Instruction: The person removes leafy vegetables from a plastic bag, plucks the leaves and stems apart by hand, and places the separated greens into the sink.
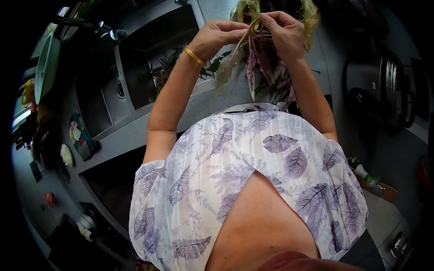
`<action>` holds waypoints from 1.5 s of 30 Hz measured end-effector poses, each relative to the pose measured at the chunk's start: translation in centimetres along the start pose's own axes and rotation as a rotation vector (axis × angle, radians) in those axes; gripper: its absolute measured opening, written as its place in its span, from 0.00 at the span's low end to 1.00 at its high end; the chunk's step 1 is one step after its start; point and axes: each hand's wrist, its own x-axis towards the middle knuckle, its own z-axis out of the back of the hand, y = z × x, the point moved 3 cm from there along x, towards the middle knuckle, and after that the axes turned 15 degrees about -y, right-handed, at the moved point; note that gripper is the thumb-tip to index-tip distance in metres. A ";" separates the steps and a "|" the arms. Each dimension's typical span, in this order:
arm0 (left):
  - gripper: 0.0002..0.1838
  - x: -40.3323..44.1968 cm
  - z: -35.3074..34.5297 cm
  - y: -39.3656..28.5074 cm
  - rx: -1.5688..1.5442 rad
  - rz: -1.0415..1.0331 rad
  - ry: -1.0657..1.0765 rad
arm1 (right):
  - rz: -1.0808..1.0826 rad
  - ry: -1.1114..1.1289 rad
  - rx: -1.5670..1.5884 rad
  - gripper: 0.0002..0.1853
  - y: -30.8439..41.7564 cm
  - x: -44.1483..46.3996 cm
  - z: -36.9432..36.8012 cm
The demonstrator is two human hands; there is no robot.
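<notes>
Purple-green leafy stems (250, 67) are hanging from left hand (218, 37) and right hand (290, 37), both reaching forward, close together, seemingly pinching them.

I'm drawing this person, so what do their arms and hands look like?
The left hand and right hand are bare, without gloves. The left one wears a thin, gold-coloured bracelet at the wrist. The forearms are uncovered. Higher up are short, whitish sleeves printed with purple-grey leaves.
</notes>
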 end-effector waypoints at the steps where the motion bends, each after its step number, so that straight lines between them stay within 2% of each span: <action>1: 0.15 0.1 0.1 0.3 -0.023 0.014 0.012 | -0.016 0.015 -0.015 0.08 0.0 0.0 -0.1; 4: 0.15 0.5 0.4 1.5 -0.145 0.082 0.055 | -0.036 0.060 0.066 0.08 -1.2 0.1 -0.3; 6: 0.15 0.5 0.5 2.1 -0.295 0.166 0.091 | -0.124 0.070 0.092 0.08 -1.6 0.0 -0.4; 10: 0.14 0.2 0.2 2.3 -0.420 0.156 0.217 | -0.204 0.113 0.086 0.08 -1.3 -0.6 -0.7; 13: 0.11 0.7 1.0 3.6 -0.483 0.140 0.105 | -0.127 0.169 0.080 0.08 -2.1 -0.4 -0.7; 14: 0.10 0.7 1.2 3.7 -0.473 0.107 0.148 | -0.168 0.166 0.137 0.08 -2.2 -0.5 -0.7; 17: 0.09 0.1 1.2 2.5 -0.358 0.256 0.131 | 0.017 0.113 -0.017 0.07 -1.9 -0.4 -0.6; 18: 0.10 0.2 1.1 2.7 -0.429 0.246 0.203 | 0.027 0.107 -0.027 0.07 -1.9 -0.4 -0.6; 22: 0.11 -0.6 0.8 3.3 -0.436 0.337 0.194 | 0.039 0.102 -0.066 0.07 -1.2 -0.8 -1.0; 25: 0.11 -0.7 0.5 4.0 -0.395 0.341 0.146 | 0.006 0.100 -0.059 0.07 -1.2 -1.0 -1.1; 29: 0.12 -1.3 -0.2 3.8 -0.583 0.331 0.216 | -0.080 0.070 -0.039 0.07 -1.2 -1.4 -1.4; 31: 0.12 -1.4 -0.4 4.1 -0.643 0.342 0.261 | -0.045 0.065 -0.062 0.07 -1.5 -1.5 -1.6; 35: 0.13 -1.8 -0.3 4.0 -0.554 0.345 0.202 | -0.001 0.056 -0.070 0.06 -1.3 -1.8 -1.7; 38: 0.14 -1.5 -0.1 4.9 -0.490 0.334 0.165 | 0.158 0.047 -0.119 0.06 -0.9 -2.1 -1.8; 43: 0.15 -1.6 -0.5 5.4 -0.546 0.338 0.120 | 0.171 0.027 -0.131 0.06 -1.3 -2.4 -2.1; 45: 0.14 -1.7 -0.2 5.2 -0.455 0.357 0.148 | 0.221 0.017 -0.157 0.06 -1.3 -2.5 -2.2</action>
